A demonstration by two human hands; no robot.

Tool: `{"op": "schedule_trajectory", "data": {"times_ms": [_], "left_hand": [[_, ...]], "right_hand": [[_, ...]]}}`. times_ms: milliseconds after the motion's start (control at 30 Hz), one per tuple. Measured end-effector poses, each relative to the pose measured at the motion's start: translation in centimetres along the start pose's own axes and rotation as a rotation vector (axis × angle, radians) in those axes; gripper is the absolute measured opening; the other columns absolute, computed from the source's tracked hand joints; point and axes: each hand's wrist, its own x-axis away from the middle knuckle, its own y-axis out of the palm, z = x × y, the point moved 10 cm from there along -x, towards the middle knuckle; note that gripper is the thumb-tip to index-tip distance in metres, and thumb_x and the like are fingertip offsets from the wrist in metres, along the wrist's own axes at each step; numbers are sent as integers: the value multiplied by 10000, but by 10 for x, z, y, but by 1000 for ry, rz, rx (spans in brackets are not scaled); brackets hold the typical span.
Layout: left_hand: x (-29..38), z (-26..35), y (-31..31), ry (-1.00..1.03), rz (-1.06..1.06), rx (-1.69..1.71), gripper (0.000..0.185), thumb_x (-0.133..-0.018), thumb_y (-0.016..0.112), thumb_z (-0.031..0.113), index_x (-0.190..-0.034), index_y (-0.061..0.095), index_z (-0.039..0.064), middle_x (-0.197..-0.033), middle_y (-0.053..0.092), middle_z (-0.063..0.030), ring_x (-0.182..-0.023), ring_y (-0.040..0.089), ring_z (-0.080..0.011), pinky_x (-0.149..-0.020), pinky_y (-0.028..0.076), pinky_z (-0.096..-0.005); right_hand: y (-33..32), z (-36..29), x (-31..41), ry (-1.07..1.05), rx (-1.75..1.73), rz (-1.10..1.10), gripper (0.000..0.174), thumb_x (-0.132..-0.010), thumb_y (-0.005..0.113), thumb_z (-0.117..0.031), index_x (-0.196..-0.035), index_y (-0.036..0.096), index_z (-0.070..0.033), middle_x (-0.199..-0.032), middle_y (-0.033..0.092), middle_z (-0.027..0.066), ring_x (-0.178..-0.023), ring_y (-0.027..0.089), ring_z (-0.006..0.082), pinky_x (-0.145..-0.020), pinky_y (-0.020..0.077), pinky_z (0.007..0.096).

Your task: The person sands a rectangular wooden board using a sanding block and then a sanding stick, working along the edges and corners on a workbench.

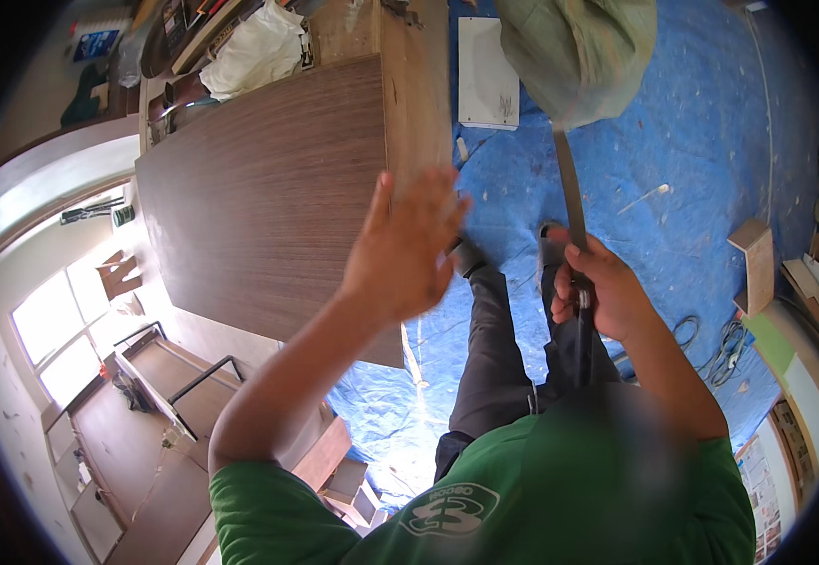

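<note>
My right hand grips a long, narrow hand tool with a flat grey blade and a dark handle that points back toward my body. The blade's far tip meets the outline of an olive-green cloth or bag; whether they touch I cannot tell. Blurred, with its fingers apart and nothing in it, my left hand is over the right edge of a brown wood-grain panel. The panel lies on a lighter wooden work surface.
Blue tarpaulin covers the floor under my feet. A white flat box lies beyond them. White crumpled plastic rests behind the panel. To the right are a coiled cable and a wooden bracket; cabinet parts stand lower left.
</note>
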Motion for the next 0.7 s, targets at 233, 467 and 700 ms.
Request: {"op": "schedule_trajectory", "data": {"times_ms": [233, 467, 700], "left_hand": [[14, 35, -1, -229, 372, 648, 142, -964, 646, 121, -897, 661, -2, -999, 696, -140, -1129, 601, -364, -1023, 475, -487], [-30, 88, 17, -160, 370, 744, 601, -811, 538, -92, -1403, 543, 11, -1508, 479, -190, -1446, 407, -407, -1194, 291, -585], [-42, 51, 146, -430, 341, 543, 741, -805, 532, -24, -1536, 414, 10, -1656, 327, -192, -1549, 279, -363, -1256, 158, -588]], "right_hand": [[-2, 13, 7, 77, 109, -11, 257, -1032, 624, -271, -1076, 586, -21, -719, 565, 42, -562, 592, 154, -489, 476, 310], [-6, 13, 21, 145, 186, -54, 196, -960, 579, -130, -1088, 585, 19, -689, 537, 59, -553, 583, 169, -492, 477, 311], [-17, 2, 36, 188, 340, -133, 205, -893, 562, -76, -1057, 573, 47, -669, 520, 48, -524, 558, 160, -440, 448, 307]]}}
